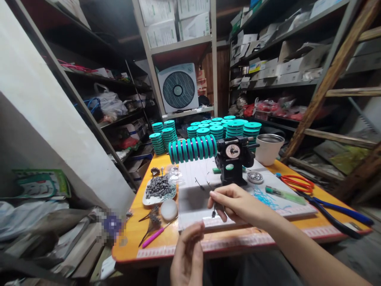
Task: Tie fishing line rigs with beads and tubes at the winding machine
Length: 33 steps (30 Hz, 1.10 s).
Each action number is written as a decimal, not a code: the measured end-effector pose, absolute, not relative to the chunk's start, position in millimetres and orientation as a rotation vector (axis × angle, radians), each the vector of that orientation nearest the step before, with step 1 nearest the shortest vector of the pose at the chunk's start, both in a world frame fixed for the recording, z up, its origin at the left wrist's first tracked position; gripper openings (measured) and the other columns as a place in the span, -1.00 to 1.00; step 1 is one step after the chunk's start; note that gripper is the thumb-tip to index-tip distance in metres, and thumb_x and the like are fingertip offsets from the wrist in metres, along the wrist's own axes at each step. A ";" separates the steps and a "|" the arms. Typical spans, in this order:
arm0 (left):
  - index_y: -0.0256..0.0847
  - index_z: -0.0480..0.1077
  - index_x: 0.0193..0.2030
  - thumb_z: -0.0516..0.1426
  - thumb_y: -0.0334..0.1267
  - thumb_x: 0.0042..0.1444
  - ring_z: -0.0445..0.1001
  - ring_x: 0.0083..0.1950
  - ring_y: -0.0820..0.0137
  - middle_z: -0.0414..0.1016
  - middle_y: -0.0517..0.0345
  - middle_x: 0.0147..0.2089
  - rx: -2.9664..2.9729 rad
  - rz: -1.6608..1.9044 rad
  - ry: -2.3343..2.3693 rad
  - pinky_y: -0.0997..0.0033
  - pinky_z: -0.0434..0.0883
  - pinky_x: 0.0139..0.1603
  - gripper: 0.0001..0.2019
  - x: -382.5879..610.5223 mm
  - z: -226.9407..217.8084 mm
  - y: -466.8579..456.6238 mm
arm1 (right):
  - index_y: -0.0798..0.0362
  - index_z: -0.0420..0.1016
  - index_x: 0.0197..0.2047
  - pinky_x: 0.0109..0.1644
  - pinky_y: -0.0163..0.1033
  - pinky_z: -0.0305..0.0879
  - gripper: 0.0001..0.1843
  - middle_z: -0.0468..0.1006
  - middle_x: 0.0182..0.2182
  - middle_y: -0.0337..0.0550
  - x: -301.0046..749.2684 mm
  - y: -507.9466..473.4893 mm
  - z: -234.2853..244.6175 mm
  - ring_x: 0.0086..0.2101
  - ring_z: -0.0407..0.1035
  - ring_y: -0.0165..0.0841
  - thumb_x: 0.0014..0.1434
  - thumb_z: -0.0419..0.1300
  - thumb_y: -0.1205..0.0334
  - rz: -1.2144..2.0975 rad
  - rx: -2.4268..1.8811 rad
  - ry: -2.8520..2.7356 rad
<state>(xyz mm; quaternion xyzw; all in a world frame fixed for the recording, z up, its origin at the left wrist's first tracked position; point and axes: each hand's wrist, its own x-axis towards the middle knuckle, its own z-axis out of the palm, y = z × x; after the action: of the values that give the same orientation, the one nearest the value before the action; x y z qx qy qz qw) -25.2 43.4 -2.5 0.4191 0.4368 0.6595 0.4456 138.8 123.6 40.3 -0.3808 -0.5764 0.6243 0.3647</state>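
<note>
My right hand [230,202] is over the front of the white board [190,198], thumb and forefinger pinched together. A small dark piece [213,213] shows just below its fingertips, too small to name. My left hand [189,254] is lower, at the table's front edge, fingers curved and apart from the thumb, with nothing visible in it. Thin dark wire-like pieces [200,184] are on the board beyond my hands. Behind them, a black winding machine [232,161] with a round dial carries a row of teal spools [193,149] wound with dark purple line.
Stacks of teal spools [216,129] fill the table's back. At left are a tray [148,201] of grey pellets, a round white lid [169,209] and a pink-handled tool [153,237]. At right are a cup [268,151], blue-handled pliers [342,210] and an orange cord coil [297,183].
</note>
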 end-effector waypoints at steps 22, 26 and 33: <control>-0.22 0.30 -0.50 0.16 0.03 0.14 0.51 -0.64 0.32 0.47 0.20 -0.67 0.514 1.015 0.505 0.33 0.47 -0.51 -0.63 1.0 -17.9 32.0 | 0.12 0.37 -0.43 -0.79 -0.53 -0.32 -0.55 0.33 -0.75 -0.42 125.7 111.2 30.1 -0.83 -0.15 -0.71 0.05 0.28 -0.13 1.853 -0.748 -1.073; -0.21 0.36 -0.53 0.13 0.11 0.12 0.53 -0.53 0.32 0.52 0.12 -0.55 0.912 1.221 0.891 0.38 0.45 -0.41 -0.58 -3.6 -17.7 29.7 | 0.13 0.38 -0.44 -0.80 -0.54 -0.30 -0.58 0.36 -0.75 -0.37 133.2 108.0 33.7 -0.84 -0.13 -0.70 0.10 0.26 -0.10 1.874 -0.731 -1.103; -0.13 0.43 -0.14 0.21 -0.09 0.12 0.50 -0.25 0.25 0.56 0.05 -0.28 1.351 1.441 1.342 0.42 0.32 -0.22 -0.77 -6.7 11.2 49.4 | 0.14 0.40 -0.44 -0.82 -0.56 -0.28 -0.59 0.40 -0.75 -0.34 134.0 107.9 41.3 -0.85 -0.09 -0.70 0.11 0.27 -0.07 1.939 -0.672 -1.124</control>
<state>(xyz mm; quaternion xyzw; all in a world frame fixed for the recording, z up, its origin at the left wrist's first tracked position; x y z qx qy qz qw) -6.7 49.4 11.2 0.5263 0.5224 0.5609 0.3681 134.0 107.9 41.3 -0.2644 -0.4422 0.7631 0.3901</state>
